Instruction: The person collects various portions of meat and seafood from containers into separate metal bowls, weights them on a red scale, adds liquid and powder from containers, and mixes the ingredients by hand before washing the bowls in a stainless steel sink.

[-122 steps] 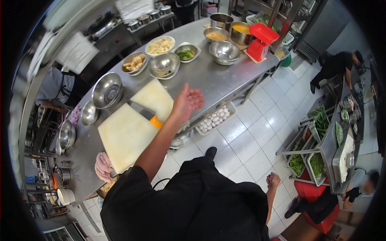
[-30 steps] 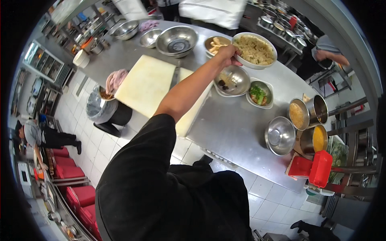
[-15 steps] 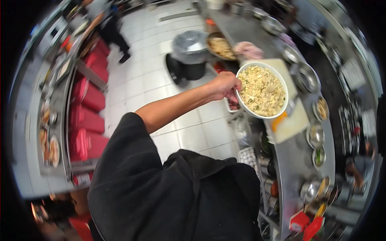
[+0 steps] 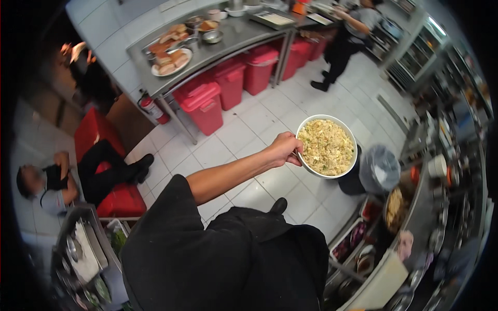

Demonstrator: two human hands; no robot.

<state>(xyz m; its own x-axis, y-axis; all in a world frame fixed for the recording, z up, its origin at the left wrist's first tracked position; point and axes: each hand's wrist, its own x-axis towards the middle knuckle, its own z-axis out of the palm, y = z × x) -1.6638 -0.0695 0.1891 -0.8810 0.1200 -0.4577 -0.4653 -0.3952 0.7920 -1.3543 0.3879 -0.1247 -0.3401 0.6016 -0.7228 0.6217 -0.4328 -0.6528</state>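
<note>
Bowl (image 4: 327, 146) (fried rice) gripped at rim by left hand (image 4: 282, 149).

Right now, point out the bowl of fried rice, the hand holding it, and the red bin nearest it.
bowl of fried rice (image 4: 326, 146), head view, on the rice at the bowl's middle.
left hand (image 4: 282, 149), head view, on the back of the hand at the bowl's rim.
red bin (image 4: 201, 106), head view, on its lid.

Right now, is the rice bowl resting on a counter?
No, the left hand holds the white bowl of fried rice by its rim, out over the tiled floor.
</note>
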